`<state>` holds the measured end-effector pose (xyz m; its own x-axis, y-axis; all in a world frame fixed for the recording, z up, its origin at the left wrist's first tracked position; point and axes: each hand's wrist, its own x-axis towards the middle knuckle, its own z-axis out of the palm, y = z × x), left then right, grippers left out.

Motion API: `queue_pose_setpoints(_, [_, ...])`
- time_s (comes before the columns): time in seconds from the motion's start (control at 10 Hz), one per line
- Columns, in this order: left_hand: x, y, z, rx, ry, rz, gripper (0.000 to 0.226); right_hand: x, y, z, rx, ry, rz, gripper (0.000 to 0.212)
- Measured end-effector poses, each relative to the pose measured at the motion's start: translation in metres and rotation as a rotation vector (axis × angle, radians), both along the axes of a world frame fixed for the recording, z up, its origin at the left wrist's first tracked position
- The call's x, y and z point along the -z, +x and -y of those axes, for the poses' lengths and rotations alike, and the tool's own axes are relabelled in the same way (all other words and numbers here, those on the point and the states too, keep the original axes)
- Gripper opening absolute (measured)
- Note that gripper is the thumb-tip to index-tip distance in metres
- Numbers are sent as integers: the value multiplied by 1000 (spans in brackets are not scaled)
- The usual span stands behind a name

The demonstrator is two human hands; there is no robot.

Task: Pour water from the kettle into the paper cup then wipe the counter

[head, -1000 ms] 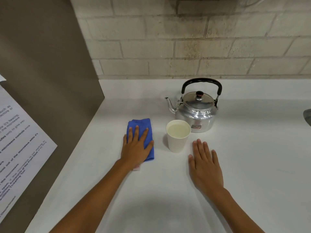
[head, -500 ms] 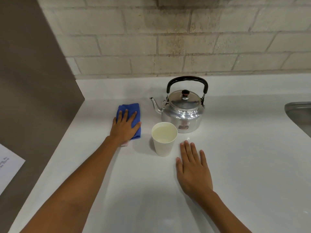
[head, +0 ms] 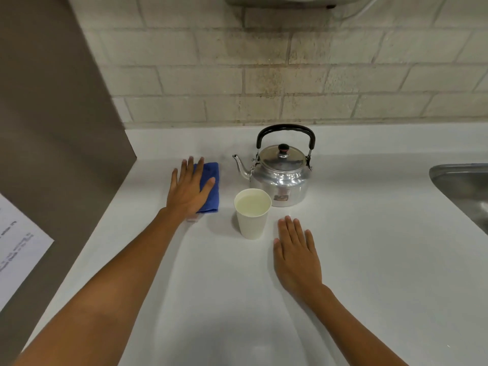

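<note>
Your left hand (head: 188,190) is pressing flat, fingers spread, on the folded blue cloth (head: 210,187) near the white tabletop's (head: 369,260) back-left corner, while your right hand (head: 297,256) is lying flat and empty beside the water-filled white paper cup (head: 252,213).

You see a polished, mirror-bright metal kettle (head: 280,178) with a glossy black handle, a matt white paper cup (head: 252,215), a soft blue cloth (head: 210,187), a smooth white tabletop (head: 369,260) with a faint sheen, and rough stained brick wall (head: 264,75).

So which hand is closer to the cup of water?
The right hand. Its fingertips lie flat on the counter just to the right of the paper cup. The left hand is farther off to the cup's left, pressing on the blue cloth.
</note>
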<state>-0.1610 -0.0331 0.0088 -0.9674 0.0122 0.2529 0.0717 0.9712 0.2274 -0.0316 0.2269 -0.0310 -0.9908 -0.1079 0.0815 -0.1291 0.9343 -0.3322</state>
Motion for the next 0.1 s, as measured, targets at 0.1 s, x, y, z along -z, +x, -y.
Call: queue_pose_setpoints(0.1, [-17, 9, 2, -18, -21, -99, 65, -9, -1, -1, 31, -16, -53, 51])
